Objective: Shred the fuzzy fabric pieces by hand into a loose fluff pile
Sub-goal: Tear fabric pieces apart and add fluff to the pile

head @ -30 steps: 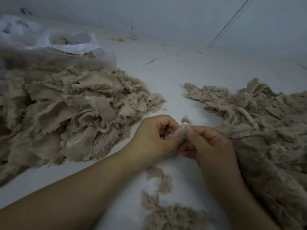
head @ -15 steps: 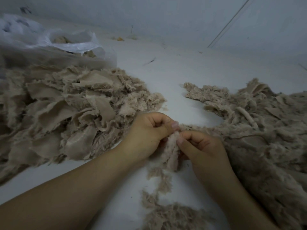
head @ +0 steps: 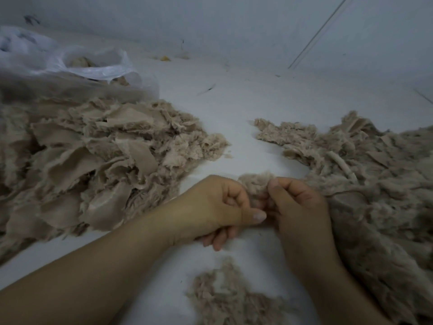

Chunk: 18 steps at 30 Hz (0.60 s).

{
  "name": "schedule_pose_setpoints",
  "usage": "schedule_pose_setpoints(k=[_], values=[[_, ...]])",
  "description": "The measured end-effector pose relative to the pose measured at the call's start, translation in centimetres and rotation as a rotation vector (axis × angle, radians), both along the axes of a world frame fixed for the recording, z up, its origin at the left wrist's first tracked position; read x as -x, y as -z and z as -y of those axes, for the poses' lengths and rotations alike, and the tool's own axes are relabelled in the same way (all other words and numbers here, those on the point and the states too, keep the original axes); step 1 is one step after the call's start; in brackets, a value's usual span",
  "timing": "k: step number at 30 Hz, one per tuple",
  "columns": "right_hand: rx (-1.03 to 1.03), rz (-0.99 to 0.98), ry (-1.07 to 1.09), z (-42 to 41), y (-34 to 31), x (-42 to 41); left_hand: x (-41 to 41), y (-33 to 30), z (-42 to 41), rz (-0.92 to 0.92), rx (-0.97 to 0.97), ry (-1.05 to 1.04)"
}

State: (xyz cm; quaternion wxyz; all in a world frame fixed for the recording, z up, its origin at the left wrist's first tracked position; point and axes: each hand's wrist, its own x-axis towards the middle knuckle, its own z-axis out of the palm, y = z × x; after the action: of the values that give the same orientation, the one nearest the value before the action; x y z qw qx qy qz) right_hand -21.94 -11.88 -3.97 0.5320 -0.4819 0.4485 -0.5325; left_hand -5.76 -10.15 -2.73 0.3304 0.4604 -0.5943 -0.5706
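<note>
Both hands meet at the near centre of a pale grey-white flat surface (head: 246, 102), pressed close together around one small tan tuft of fuzzy fabric (head: 254, 184). The left hand (head: 218, 205) has its fingers curled in, and its thumb lies pointing right toward the other hand; the lower fingers hang loosely curled beneath. The right hand (head: 297, 205) pinches the same tuft from the right side, thumb up against the fluff, its other fingers folded under. The tuft bulges up between the two hands on their far side.

To the left lies a large heap of torn beige fabric pieces (head: 93, 160), some showing flat smooth backing, others their shaggy pile. To the right spreads a broad mass of looser tan shredded fluff and strands (head: 365, 184), which touches the right hand and runs along the right forearm to the near edge. A smaller loose patch of tan fluff (head: 229, 299) lies on the surface just near of the hands, between the two forearms.

At the far left a translucent white plastic bag (head: 89, 66) sits behind the fabric heap, with some tan material visible through its opening. A pale wall (head: 234, 24) rises at the far side.
</note>
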Motion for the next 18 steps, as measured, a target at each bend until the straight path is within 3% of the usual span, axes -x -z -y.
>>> schedule_pose_setpoints(k=[4,8,14,18], values=[[0.035,-0.027,-0.029,0.1,0.1,0.0,0.6,0.7,0.4,-0.159,0.118,-0.262],[0.018,-0.003,-0.036,0.2,0.4,0.0,0.3,0.9,0.6,-0.244,0.114,-0.289],[0.024,-0.024,-0.036,0.2,0.6,0.1,0.7,1.3,0.2,-0.159,0.212,-0.303],[0.041,-0.037,-0.016,0.2,0.5,0.1,0.4,1.1,0.5,-0.224,0.201,-0.31]])
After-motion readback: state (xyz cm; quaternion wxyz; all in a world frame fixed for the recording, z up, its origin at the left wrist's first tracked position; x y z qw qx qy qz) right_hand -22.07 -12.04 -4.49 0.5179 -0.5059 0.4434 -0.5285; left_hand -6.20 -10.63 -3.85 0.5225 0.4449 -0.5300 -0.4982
